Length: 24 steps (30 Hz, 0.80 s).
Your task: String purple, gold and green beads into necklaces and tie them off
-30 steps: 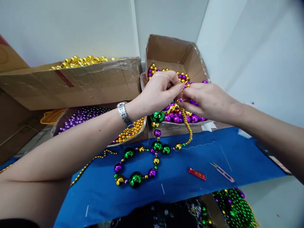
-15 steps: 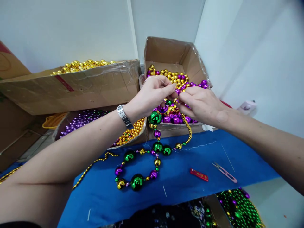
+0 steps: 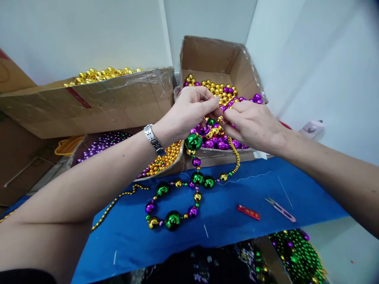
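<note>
My left hand (image 3: 194, 108), a metal watch on its wrist, is closed in a pinch at one end of a bead necklace (image 3: 172, 220). A thin clear thread runs over the back of that hand. Close against it, my right hand (image 3: 251, 121) is also closed, the run of small gold beads (image 3: 235, 156) hanging below its fingers. Big green, purple and gold beads dangle from the hands and form a loop on the blue cloth (image 3: 227, 240). What exactly lies between the fingertips is hidden.
Behind the hands stands a cardboard box (image 3: 204, 55) of gold and purple beads. More bead boxes (image 3: 124, 104) are at left. Pink thread snips (image 3: 280, 209) and a red packet (image 3: 248, 212) lie on the cloth at right. Green beads (image 3: 299, 256) fill a container below.
Both hands keep their pinch close together, with little movement. The view has shifted slightly, so the boxes and the hanging necklace appear a bit higher.
</note>
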{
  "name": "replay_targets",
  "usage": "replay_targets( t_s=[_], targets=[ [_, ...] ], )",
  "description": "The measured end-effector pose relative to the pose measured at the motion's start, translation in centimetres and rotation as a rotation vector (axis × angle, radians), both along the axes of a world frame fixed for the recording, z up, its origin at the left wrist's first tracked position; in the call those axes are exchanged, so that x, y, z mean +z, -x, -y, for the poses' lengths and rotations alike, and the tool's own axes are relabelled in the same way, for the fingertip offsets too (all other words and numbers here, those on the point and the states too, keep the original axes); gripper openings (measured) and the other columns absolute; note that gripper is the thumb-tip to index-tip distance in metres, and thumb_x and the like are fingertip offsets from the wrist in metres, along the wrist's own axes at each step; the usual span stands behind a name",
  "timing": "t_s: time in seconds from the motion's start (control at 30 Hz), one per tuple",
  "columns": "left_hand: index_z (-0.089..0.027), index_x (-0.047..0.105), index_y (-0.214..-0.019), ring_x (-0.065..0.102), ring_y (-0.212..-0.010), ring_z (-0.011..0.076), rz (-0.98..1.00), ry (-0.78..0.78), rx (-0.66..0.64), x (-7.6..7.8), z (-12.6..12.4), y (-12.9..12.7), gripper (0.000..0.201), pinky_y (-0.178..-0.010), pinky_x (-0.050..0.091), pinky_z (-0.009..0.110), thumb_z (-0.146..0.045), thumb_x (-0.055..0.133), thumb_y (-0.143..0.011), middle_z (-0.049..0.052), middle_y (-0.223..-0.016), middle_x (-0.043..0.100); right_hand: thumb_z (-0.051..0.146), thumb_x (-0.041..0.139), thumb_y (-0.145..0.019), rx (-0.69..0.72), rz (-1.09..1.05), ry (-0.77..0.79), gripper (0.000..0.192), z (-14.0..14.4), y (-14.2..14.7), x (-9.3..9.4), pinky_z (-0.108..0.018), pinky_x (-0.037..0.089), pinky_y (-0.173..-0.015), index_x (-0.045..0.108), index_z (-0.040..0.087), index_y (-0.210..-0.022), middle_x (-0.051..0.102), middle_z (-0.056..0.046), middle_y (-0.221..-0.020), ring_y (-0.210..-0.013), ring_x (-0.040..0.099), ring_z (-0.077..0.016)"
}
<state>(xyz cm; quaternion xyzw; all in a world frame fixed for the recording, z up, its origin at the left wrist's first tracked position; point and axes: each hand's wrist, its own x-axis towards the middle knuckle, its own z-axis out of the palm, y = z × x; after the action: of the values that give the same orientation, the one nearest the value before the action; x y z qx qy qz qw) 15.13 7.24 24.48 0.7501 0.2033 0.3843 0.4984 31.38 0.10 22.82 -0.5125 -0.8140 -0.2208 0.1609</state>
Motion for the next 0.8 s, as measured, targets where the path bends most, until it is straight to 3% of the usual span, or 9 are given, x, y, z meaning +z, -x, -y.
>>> replay_targets(
  t_s=[0.13,0.33,0.5,0.67,0.8],
  targets=[
    [-0.015,0.05,-0.068,0.052,-0.049,0.0066,-0.012,0.024,0.0,0.0,0.1,0.0,0.017,-0.044,0.037,0.019,-0.016,0.059,-0.082,0.003,-0.063,0.062,0.023,0.043,-0.085,-0.087,0.212,-0.117,0.016,-0.1,-0.1,-0.2,-0.031,0.026,-0.053,0.054,0.019,-0.074,0.054,-0.007,-0.068,-0.063,0.046,-0.0189],
    [-0.015,0.049,-0.067,0.054,-0.05,0.0071,0.013,0.067,0.031,0.0,0.2,0.0,0.018,-0.046,0.039,0.02,-0.015,0.061,-0.081,0.002,-0.062,0.062,0.025,0.04,-0.086,-0.098,0.178,-0.085,0.022,0.0,0.2,0.0,-0.032,0.026,-0.054,0.055,0.018,-0.072,0.056,-0.009,-0.07,-0.066,0.047,-0.0205],
    [-0.014,0.054,-0.067,0.057,-0.057,0.0089,0.115,0.141,0.02,-0.5,0.6,0.0,0.016,-0.043,0.037,0.019,-0.018,0.059,-0.081,0.006,-0.069,0.065,0.024,0.039,-0.087,-0.208,-0.182,-0.01,0.026,0.6,1.4,-0.8,-0.031,0.022,-0.055,0.057,0.015,-0.07,0.058,-0.011,-0.071,-0.069,0.048,-0.021],
    [-0.014,0.057,-0.07,0.061,-0.067,0.012,0.197,0.302,0.04,-1.7,1.2,-0.3,0.014,-0.049,0.043,0.019,-0.023,0.062,-0.079,0.007,-0.074,0.066,0.024,0.04,-0.088,-0.234,-0.523,-0.055,0.026,0.3,2.2,-4.4,-0.027,0.027,-0.053,0.061,0.014,-0.078,0.058,-0.006,-0.068,-0.06,0.05,-0.0158],
    [-0.014,0.057,-0.07,0.06,-0.068,0.011,0.195,0.387,0.025,-2.6,1.2,-0.1,0.015,-0.056,0.046,0.02,-0.025,0.064,-0.078,0.005,-0.075,0.066,0.028,0.036,-0.093,-0.096,-0.765,0.002,0.03,0.0,3.2,-7.7,-0.021,0.035,-0.046,0.056,0.016,-0.112,0.051,0.004,-0.058,-0.049,0.049,-0.0104]
  ],
)
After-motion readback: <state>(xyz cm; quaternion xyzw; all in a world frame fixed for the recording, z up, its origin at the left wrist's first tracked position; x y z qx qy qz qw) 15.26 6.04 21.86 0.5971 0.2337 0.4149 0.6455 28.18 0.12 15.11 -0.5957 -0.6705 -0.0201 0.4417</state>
